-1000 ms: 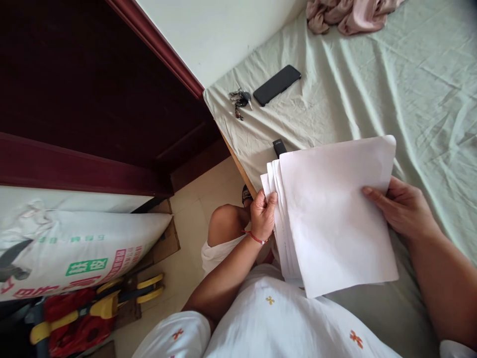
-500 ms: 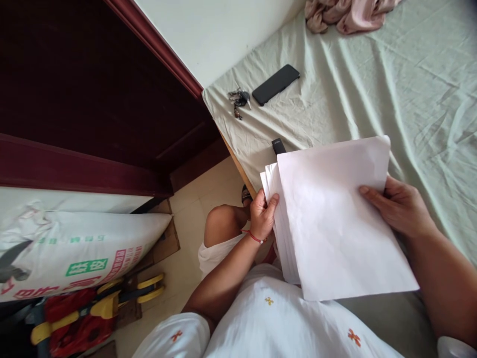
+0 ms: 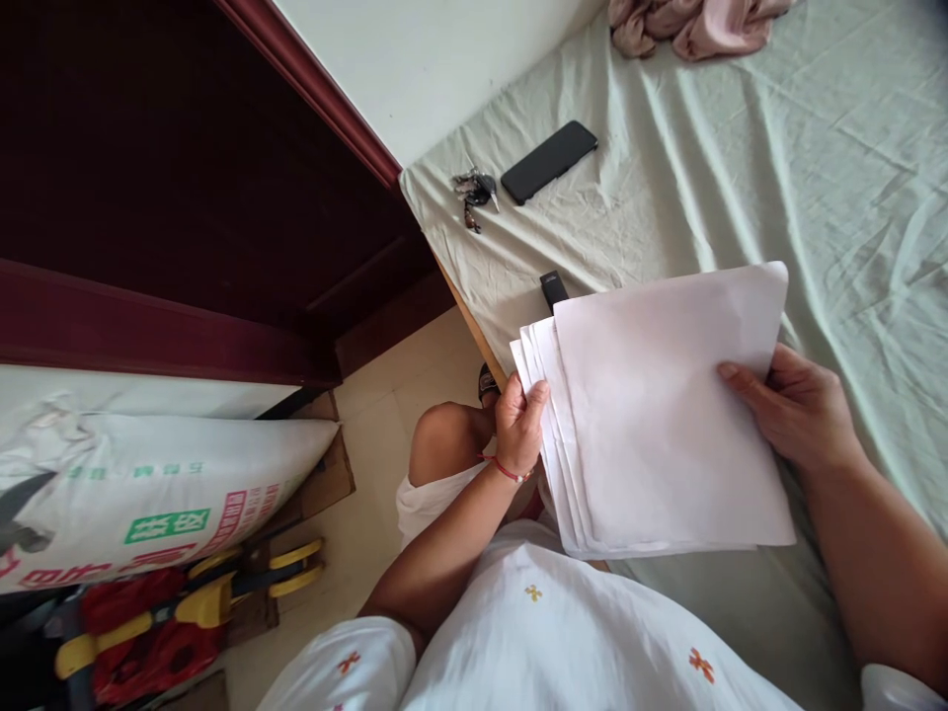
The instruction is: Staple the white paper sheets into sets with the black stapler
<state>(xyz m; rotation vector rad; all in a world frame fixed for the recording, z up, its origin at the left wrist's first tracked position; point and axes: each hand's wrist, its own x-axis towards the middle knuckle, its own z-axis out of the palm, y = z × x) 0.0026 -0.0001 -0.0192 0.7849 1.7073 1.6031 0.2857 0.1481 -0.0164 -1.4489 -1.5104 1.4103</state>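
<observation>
A stack of white paper sheets (image 3: 671,415) is held in front of me, its left edges fanned out in steps. My left hand (image 3: 519,420) pinches the lower sheets at the left edge, thumb on top. On the right side, my right hand (image 3: 804,405) grips the stack with its thumb lying on the top sheet; its other fingers are partly hidden behind the paper. Just past the stack's upper left corner, a small black device (image 3: 552,288) lies on the bed, partly covered by the paper.
A black phone (image 3: 549,163) and a bunch of keys (image 3: 475,190) lie on the pale green bedsheet (image 3: 851,197). Pink cloth (image 3: 696,25) is bunched at the back. On the left stand a dark red cabinet (image 3: 185,178), a printed white sack (image 3: 163,484) and a yellow-and-red item (image 3: 148,632).
The top sheet's lower edge has swung up and now lines up more closely with the sheets beneath. More layered edges show at the left. Both hands keep their hold.
</observation>
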